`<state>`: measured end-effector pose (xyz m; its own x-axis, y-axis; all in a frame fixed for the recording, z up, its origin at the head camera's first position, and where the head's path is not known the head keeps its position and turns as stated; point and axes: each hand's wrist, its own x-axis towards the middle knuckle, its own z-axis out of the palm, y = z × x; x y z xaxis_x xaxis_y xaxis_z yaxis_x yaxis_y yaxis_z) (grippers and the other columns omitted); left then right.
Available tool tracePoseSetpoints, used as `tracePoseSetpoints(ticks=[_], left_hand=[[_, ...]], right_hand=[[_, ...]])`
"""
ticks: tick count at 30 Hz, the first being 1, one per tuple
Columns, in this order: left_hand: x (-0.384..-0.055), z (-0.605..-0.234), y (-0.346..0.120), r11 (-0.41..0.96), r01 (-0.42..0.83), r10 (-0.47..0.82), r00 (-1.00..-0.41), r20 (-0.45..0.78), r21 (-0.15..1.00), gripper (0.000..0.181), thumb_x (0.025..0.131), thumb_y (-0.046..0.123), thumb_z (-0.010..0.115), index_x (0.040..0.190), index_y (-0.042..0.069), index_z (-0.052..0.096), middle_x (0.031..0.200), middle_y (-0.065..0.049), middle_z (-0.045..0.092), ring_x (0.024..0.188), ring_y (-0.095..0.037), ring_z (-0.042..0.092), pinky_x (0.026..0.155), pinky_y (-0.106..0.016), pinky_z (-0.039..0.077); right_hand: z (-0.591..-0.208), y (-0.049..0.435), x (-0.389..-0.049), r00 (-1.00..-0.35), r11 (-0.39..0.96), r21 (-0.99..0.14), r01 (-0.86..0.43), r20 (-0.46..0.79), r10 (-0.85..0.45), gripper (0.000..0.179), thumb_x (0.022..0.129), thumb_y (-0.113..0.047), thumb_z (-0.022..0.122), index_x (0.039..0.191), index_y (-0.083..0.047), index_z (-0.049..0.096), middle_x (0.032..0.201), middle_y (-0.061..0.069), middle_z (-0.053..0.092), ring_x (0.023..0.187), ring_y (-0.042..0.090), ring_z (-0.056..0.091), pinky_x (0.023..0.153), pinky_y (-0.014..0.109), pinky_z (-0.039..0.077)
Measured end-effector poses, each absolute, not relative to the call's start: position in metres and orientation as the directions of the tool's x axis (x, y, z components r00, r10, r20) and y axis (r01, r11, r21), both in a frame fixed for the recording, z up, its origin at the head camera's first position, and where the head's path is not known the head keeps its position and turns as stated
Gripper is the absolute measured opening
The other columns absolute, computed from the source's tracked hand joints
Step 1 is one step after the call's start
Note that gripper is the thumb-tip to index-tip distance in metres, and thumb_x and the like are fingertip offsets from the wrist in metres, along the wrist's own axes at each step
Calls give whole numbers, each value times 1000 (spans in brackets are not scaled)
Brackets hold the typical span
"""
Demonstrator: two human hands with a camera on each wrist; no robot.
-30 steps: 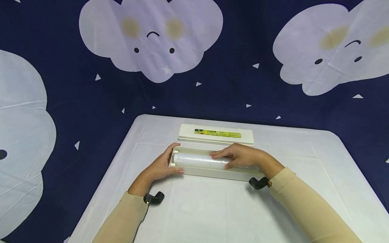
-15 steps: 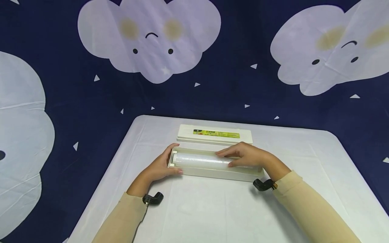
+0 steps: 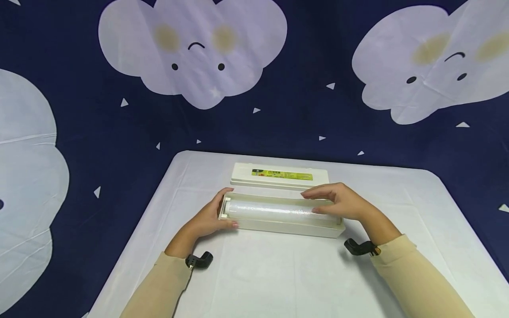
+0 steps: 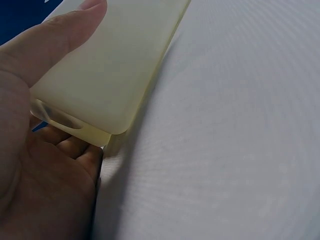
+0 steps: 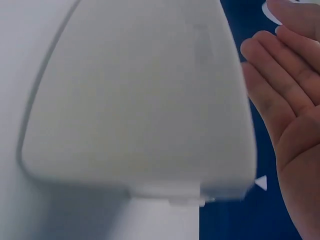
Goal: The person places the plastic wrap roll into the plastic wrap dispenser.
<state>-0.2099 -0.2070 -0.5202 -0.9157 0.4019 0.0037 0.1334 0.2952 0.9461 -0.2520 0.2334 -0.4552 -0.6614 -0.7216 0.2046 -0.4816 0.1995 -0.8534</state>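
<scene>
A cream plastic cling film box (image 3: 286,229) lies lengthwise on the table with its top uncovered. Inside it rests a shiny roll of cling film (image 3: 270,209). My left hand (image 3: 207,219) grips the box's left end, thumb along the front wall and fingers round the back. In the left wrist view, the thumb presses the box wall (image 4: 110,75) and the fingers curl behind its end. Over the box's right end hovers my right hand (image 3: 345,202), fingers loosely bent. The right wrist view shows the right hand (image 5: 295,95) beside the box, its fingers holding nothing.
Behind the box lies its cream lid (image 3: 241,174) with a yellow-green label (image 3: 282,175). A white cloth covers the table (image 3: 254,278). Beyond the table's far edge hangs a dark blue curtain (image 3: 318,110) printed with clouds.
My right hand has slid to the right along the roll and lifted from its middle toward the box's right end. The left hand keeps its hold on the box.
</scene>
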Motion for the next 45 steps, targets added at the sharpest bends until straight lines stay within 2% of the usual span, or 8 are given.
tracePoseSetpoints(ticks=[6, 10, 18, 26, 32, 38, 45], left_hand=[[-209, -520, -206, 298, 143, 405, -914, 11, 944, 111, 76, 16, 98, 162, 17, 29, 146, -11, 54, 123, -29, 58, 110, -51, 41], [-209, -520, -206, 282, 141, 405, -914, 15, 949, 110, 76, 12, 98, 162, 16, 29, 145, -13, 54, 122, -30, 59, 109, -52, 42], [-209, -521, -207, 277, 148, 410, -912, 22, 949, 111, 76, 14, 98, 163, 16, 28, 145, -11, 54, 121, -29, 60, 107, -48, 44], [-210, -520, -206, 280, 142, 410, -912, 16, 949, 111, 76, 13, 98, 163, 17, 29, 144, -10, 54, 121, -30, 59, 107, -51, 44], [-210, -522, -206, 263, 150, 414, -910, 29, 953, 111, 75, 11, 98, 162, 16, 29, 145, -11, 53, 122, -30, 59, 107, -51, 45], [-210, -521, -205, 279, 154, 407, -913, 29, 948, 110, 76, 13, 98, 162, 17, 30, 146, -11, 54, 122, -30, 60, 107, -50, 45], [-209, -521, -205, 283, 147, 410, -912, 19, 948, 110, 76, 14, 98, 162, 18, 29, 145, -11, 54, 120, -30, 60, 105, -49, 47]], right_hand=[[-462, 254, -245, -722, 300, -825, -479, 177, -669, 47, 90, -9, 86, 135, -11, 72, 138, 9, 68, 132, 18, 59, 111, 23, 40], [-468, 264, -240, -758, 384, -783, -489, 162, -632, 57, 87, -16, 90, 140, -10, 68, 143, 3, 65, 139, 16, 51, 114, 20, 32], [-481, 280, -230, -791, 366, -805, -467, 195, -580, 75, 80, -10, 94, 146, -2, 60, 149, 13, 58, 144, 21, 45, 116, 18, 28], [-497, 296, -222, -800, 286, -854, -434, 219, -559, 86, 75, -2, 96, 150, 3, 54, 155, 20, 50, 147, 25, 41, 116, 19, 29], [-504, 303, -218, -788, 237, -866, -440, 246, -564, 89, 73, 2, 96, 150, 7, 51, 155, 25, 48, 146, 20, 43, 117, 23, 30], [-510, 305, -213, -789, 210, -879, -429, 251, -560, 97, 71, 2, 97, 153, 8, 45, 158, 28, 43, 145, 21, 45, 118, 25, 31], [-515, 301, -208, -791, 182, -879, -440, 283, -543, 105, 68, 4, 98, 156, 7, 41, 159, 27, 40, 146, 23, 43, 117, 29, 33]])
